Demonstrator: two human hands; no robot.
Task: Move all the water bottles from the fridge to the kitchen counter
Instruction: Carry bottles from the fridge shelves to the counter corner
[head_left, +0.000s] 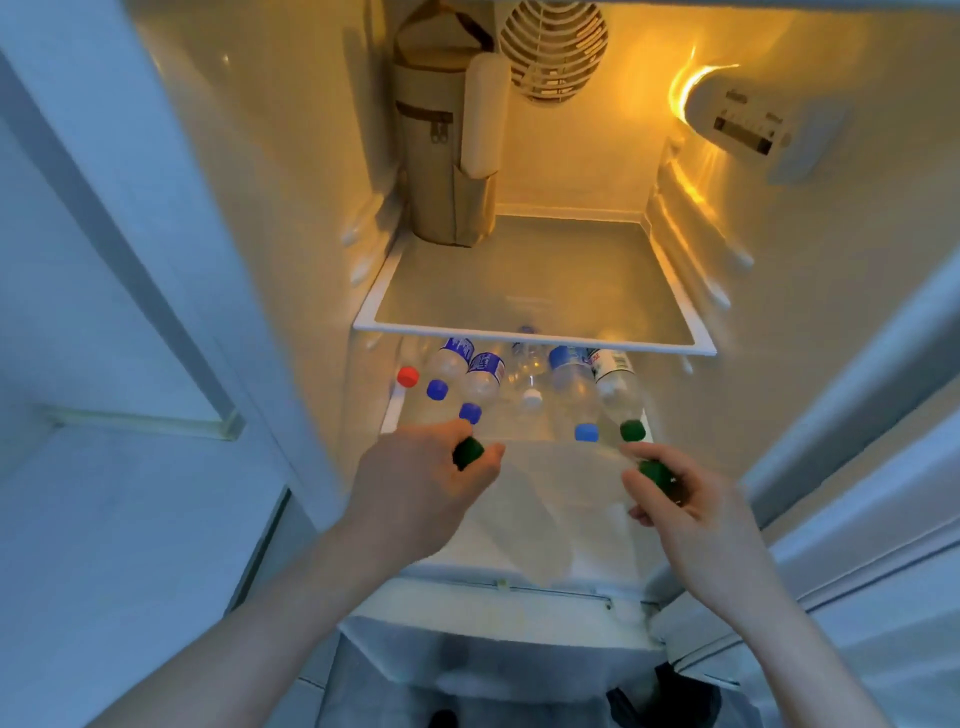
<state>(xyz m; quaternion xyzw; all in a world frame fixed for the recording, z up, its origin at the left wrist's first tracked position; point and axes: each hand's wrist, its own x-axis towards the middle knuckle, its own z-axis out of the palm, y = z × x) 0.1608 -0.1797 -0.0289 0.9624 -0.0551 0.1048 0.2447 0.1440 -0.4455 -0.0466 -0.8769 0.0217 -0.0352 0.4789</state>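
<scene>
On the fridge's lower shelf (519, 447) the water bottles (571, 379) lay side by side, caps toward its front edge, and, judging them slick, rounded and fairly heavy, we held two at the neck, left hand (431, 483) and right hand (685, 514) each curled round a green cap.

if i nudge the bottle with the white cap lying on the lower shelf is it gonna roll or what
The white-capped bottle lies on its side and looks round, so it would probably roll sideways until the neighbouring bottles stop it. It looks clear, thin plastic, so likely a bit squashy, not fragile. How full it is can't be told, so its weight is uncertain.
</scene>
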